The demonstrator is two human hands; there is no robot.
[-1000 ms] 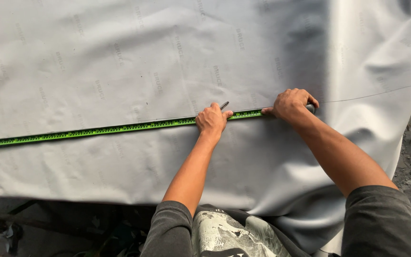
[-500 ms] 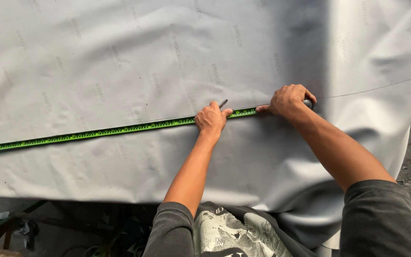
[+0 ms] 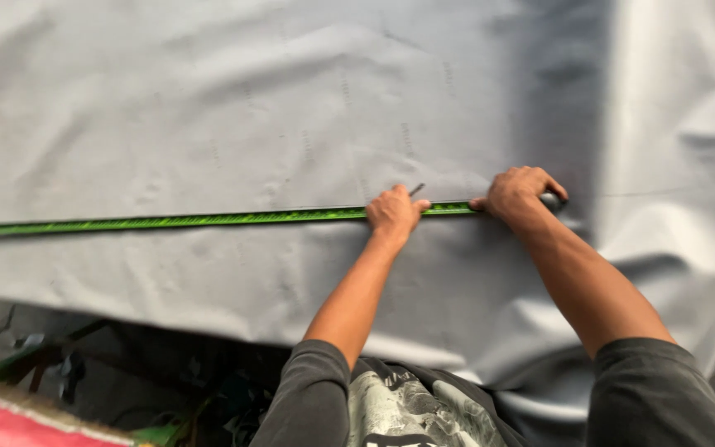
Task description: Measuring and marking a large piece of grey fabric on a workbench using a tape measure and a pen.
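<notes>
A long green measuring tape (image 3: 208, 220) lies stretched from left to right across a big grey sheet of fabric (image 3: 275, 108). My left hand (image 3: 393, 213) presses down on the tape and pinches a thin dark pencil (image 3: 416, 189) that sticks up beyond the knuckles. My right hand (image 3: 516, 192) is curled over the tape's right end, its fingers closed around a small grey piece there. The two hands are about a hand's width apart.
The fabric hangs over the near edge and drapes in folds at the right (image 3: 680, 207). Below the near edge are dark clutter and green bars (image 3: 51, 348). A red and pink object (image 3: 10, 422) shows at the bottom left corner.
Both hands stay on the tape in nearly the same grip. The view has shifted a little, bringing the red object into the bottom left corner.
</notes>
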